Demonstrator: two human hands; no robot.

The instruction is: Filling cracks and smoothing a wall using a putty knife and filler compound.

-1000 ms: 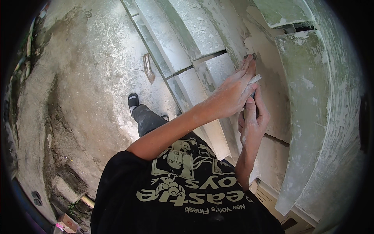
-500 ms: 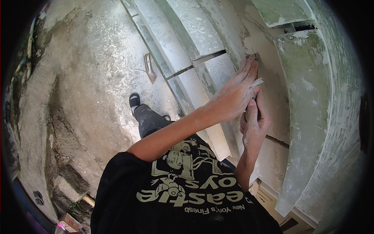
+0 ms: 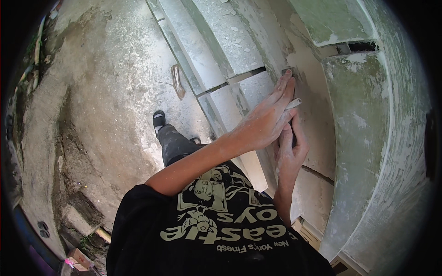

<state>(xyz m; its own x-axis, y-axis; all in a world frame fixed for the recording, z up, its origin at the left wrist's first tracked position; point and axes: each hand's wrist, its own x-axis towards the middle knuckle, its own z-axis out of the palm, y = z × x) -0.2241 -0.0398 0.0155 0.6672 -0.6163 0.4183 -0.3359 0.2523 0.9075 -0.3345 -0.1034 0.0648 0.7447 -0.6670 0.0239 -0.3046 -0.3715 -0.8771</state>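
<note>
Both dust-whitened hands meet on a smooth pale beige panel of a stepped wall (image 3: 315,115). My left hand (image 3: 271,115) lies flat, its straight fingers pressing along a narrow dark block (image 3: 294,133), whose grey end (image 3: 288,71) shows at the fingertips. Close below, my right hand (image 3: 293,149) is closed around the block's near end. A pale curled strip (image 3: 294,103), like folded sandpaper, sticks out beside the left hand. The left palm covers most of the block, so its full shape is hidden.
Green-and-white painted slabs (image 3: 357,115) stand to the right, with a dark gap (image 3: 363,46) above. Left of my hands run chipped ledges (image 3: 207,60). A bent strip (image 3: 177,82) lies on the concrete floor (image 3: 115,92); a small carton (image 3: 79,260) sits lower left.
Both hands, with the block, have shifted slightly left and toward me in the picture. The view itself has moved a little. The hold looks the same.
</note>
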